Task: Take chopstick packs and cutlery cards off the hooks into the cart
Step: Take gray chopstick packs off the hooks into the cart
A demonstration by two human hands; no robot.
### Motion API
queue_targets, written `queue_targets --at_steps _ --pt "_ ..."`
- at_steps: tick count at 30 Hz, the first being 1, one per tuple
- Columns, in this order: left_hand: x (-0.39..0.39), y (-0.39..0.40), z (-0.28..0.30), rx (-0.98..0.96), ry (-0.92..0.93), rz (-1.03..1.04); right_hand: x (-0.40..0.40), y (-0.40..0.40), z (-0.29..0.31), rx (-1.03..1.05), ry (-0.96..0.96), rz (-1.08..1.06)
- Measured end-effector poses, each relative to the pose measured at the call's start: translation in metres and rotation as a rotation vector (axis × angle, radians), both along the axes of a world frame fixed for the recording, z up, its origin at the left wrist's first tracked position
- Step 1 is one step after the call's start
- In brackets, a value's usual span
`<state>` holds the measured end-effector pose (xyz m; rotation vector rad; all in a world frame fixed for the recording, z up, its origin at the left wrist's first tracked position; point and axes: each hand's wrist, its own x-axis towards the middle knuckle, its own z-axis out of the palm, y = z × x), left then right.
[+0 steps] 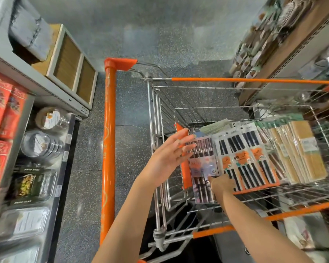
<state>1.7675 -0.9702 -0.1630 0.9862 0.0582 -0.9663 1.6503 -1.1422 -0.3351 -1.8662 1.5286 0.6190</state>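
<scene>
cart (254, 79) open above, packs (243, 156) (seemingly) crowding basket

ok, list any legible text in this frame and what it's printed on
"10": on the clear chopstick pack at the left end of the cart basket.
"10": on the orange labels of the black chopstick packs beside it.
Red boxes on the left shelf: large print, too blurred to read.
Bamboo packs: white sticker, too small to read.

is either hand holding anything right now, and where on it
The right hand grips the clear chopstick pack at its lower part in the cart. The left hand is open beside it, holding nothing.
</scene>
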Motion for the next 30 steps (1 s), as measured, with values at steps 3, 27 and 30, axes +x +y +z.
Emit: queue_targets --at_steps 3,27,30 --pt "0.0 0.0 0.002 0.019 -0.021 -0.021 -0.006 -0.006 -0.021 0.163 -0.149 -0.139" --pt "-0.011 -0.015 0.036 0.423 -0.137 0.021 0.032 0.015 0.184 0.635 -0.695 -0.26" --pt "-0.017 -0.008 0.039 0.401 -0.156 0.024 0.04 0.035 0.173 0.625 -0.625 -0.097"
